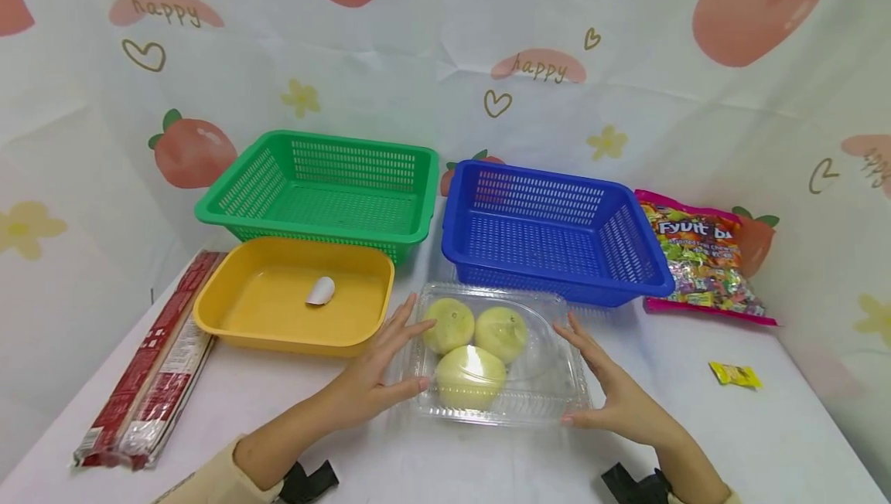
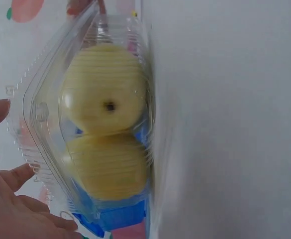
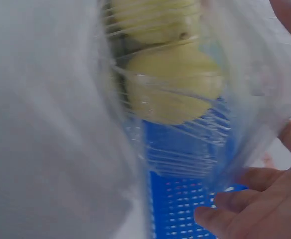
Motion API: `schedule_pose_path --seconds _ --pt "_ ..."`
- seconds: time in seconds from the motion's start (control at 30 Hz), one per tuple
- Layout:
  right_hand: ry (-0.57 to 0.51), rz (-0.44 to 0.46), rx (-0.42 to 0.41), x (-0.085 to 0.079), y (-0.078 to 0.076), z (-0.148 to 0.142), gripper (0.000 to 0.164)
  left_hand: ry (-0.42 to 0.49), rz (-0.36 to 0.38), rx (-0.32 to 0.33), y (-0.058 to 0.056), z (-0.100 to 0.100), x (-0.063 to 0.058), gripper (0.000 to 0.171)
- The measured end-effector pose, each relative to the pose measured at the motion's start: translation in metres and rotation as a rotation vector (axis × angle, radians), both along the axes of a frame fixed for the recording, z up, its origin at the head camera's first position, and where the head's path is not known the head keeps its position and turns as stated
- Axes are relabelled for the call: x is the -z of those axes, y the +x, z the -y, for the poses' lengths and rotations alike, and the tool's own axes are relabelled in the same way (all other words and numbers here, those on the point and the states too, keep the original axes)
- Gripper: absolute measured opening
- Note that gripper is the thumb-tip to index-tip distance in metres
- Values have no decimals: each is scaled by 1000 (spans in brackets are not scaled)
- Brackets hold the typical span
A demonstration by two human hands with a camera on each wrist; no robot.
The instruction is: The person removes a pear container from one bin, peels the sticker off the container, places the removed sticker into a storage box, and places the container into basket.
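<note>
A clear plastic clamshell box (image 1: 543, 369) with its lid down sits on the white table in the head view. Inside are three round pale-yellow fruits (image 1: 470, 377), pear-like, grouped toward the left side. My left hand (image 1: 379, 372) lies along the box's left edge, fingers spread and mostly straight, thumb near the front corner. At the opposite edge, my right hand (image 1: 616, 392) has its fingers extended and its thumb by the front right corner. The left wrist view shows fingertips at the box's ribbed rim. Motion blurs the box (image 3: 185, 149) in the right wrist view.
Behind the box stand a green basket (image 1: 327, 206) and a blue basket (image 1: 536, 245). A yellow tray (image 1: 250, 299) holding a small white piece (image 1: 321, 291) is at left, beside long red packets (image 1: 149, 365). A candy bag (image 1: 703, 257) and a yellow-wrapped candy (image 1: 735, 375) lie right.
</note>
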State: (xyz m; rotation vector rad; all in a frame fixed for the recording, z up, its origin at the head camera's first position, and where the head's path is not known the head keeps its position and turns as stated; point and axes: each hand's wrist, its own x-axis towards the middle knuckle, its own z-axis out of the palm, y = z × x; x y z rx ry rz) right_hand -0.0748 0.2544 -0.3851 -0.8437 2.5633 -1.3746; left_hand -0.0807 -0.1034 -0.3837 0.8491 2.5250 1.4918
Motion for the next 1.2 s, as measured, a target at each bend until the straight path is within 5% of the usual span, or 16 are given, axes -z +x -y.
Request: schedule_pose_path --seconds 0.43,0.8,1.2 --pt "-221 -38 -81 22 -4 14 103 -5 94 16 2 -6 13 88" --pt "-179 -70 -6 25 -2 15 97 64 150 25 5 -12 20 94" --pt "-265 -35 -42 18 4 22 86 74 224 -16 9 -12 15 89"
